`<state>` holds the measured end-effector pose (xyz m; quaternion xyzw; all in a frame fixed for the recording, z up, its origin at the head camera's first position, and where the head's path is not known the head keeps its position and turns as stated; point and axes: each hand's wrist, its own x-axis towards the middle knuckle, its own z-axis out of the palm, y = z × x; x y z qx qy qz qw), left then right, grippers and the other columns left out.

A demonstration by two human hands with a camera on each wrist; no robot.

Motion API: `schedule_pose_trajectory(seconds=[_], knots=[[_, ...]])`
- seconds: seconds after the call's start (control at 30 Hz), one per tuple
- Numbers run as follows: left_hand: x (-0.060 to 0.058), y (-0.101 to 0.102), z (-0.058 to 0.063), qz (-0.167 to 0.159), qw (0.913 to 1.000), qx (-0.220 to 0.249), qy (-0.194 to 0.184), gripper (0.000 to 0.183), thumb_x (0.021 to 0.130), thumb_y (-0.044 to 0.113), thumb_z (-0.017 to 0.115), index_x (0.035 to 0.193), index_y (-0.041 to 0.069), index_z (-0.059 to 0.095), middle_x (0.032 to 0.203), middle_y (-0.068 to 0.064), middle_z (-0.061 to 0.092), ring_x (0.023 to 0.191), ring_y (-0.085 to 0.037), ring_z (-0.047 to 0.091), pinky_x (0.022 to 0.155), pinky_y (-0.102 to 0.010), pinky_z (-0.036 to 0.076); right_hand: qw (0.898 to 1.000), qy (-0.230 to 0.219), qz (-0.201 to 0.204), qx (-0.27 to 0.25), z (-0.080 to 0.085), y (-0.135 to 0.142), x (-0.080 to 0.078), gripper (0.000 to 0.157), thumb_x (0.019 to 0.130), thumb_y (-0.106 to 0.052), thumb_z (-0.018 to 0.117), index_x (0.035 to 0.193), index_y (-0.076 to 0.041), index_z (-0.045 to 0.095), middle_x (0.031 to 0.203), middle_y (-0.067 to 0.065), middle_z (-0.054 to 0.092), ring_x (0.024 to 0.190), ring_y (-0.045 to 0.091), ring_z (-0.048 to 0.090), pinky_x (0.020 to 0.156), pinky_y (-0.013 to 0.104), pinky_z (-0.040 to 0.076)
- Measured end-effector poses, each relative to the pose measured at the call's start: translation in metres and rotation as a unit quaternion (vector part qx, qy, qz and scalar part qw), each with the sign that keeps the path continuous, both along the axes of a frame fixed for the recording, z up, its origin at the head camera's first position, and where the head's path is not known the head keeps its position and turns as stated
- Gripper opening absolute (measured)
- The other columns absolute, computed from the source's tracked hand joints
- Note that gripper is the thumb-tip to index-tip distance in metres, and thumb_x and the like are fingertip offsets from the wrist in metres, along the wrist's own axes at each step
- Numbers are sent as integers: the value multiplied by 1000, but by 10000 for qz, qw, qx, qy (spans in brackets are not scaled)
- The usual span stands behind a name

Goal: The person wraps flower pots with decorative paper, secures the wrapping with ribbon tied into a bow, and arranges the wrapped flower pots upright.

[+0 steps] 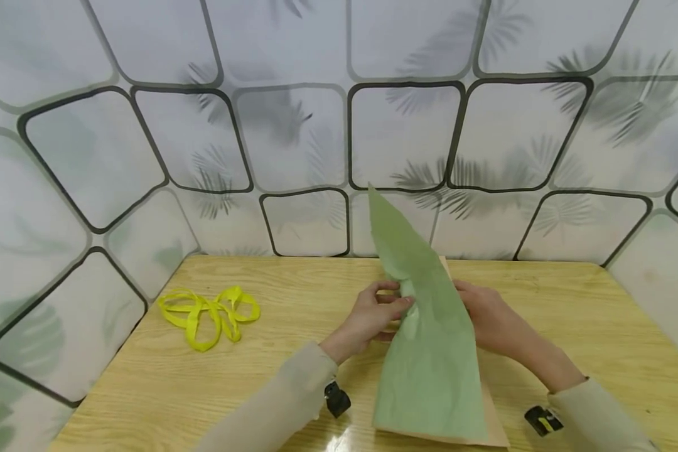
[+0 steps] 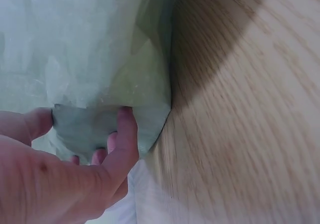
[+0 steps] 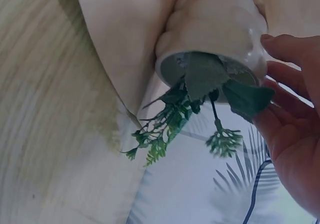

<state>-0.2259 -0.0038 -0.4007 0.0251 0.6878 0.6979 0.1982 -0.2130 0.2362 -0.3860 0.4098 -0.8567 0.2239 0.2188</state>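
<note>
A sheet of wrapping paper (image 1: 437, 370), green outside and tan inside, stands curved upright on the table. Its folded edge is gripped by my left hand (image 1: 375, 317); in the left wrist view, the thumb and fingers curl over the paper (image 2: 90, 48). Behind the sheet, in the right wrist view, is a glossy white lobed pot (image 3: 212, 26) with green artificial sprigs (image 3: 167, 116). My right hand (image 3: 300, 119) holds this pot at its side, thumb against the wall and fingers around the rim. The head view shows that hand at the paper's right side, fingertips hidden.
A loose tangle of yellow ribbon (image 1: 215, 314) lies on the left of the wooden table (image 1: 294, 282). Patterned fabric (image 1: 294, 138) hangs along the back and sides. Small black cameras (image 1: 336, 399) are strapped at both wrists.
</note>
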Motion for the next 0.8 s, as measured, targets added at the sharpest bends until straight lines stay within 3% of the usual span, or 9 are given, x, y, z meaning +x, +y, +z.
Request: schedule_pose_trajectory(seconds=[0.1,0.17,0.27,0.37,0.4,0.47,0.57,0.7,0.8], knots=[[0,1,0,31,10000,-11,4,51,95,32,74,138,16,51,132,-10,59,102,-21,69,77,-44,64,9951,-614,-657,-408,9,0,7,24,88,-8,79,110,-16,76,110,5,76,86,11,72,66,23,58],[1,1,1,78,10000,-28,3,51,95,32,74,138,15,52,130,-9,59,101,-20,69,77,-44,64,9821,-1193,-1264,-719,18,-1,12,20,96,-12,72,115,-12,76,110,9,77,88,15,75,68,22,59],[3,2,2,158,9998,-91,55,50,96,31,74,137,14,52,128,-10,58,99,-21,68,75,-43,64,9487,-2269,-1757,-1325,37,-3,21,36,108,-28,54,130,-4,69,122,20,73,93,11,76,71,26,62],[5,3,3,223,9995,-169,121,49,96,32,73,136,13,52,125,-10,58,98,-20,68,72,-42,64,9125,-3232,-1657,-1882,55,-3,30,53,111,-41,40,139,0,60,138,24,64,104,9,74,75,32,64],[5,4,4,244,9994,-209,136,49,96,32,73,136,12,52,124,-10,58,98,-20,68,72,-42,64,9055,-3416,-1536,-1994,61,-4,32,55,112,-41,38,141,1,57,142,25,60,110,13,73,77,34,64],[6,4,4,291,9991,-277,153,49,96,32,73,136,12,52,124,-10,58,98,-20,67,71,-42,64,8970,-3665,-1461,-1991,69,-6,36,57,112,-42,36,144,2,53,147,26,54,121,27,68,81,37,64],[6,4,6,353,9986,-361,125,50,96,33,73,136,12,51,124,-10,58,98,-20,68,72,-42,64,8914,-3857,-1739,-1626,78,-11,40,59,108,-48,47,146,-4,54,149,24,54,121,41,66,80,37,64],[7,4,7,390,9984,-398,79,53,95,34,73,138,12,51,127,-10,58,99,-20,68,74,-43,64,8942,-3752,-2109,-1232,83,-15,44,55,102,-53,58,137,-12,65,140,17,64,105,27,73,70,32,59],[7,5,7,398,9985,-386,34,56,95,34,74,139,11,49,130,-11,57,100,-20,68,76,-43,64,8972,-3597,-2171,-1360,80,-11,45,48,104,-48,57,129,-9,69,127,14,71,92,13,72,68,30,58]])
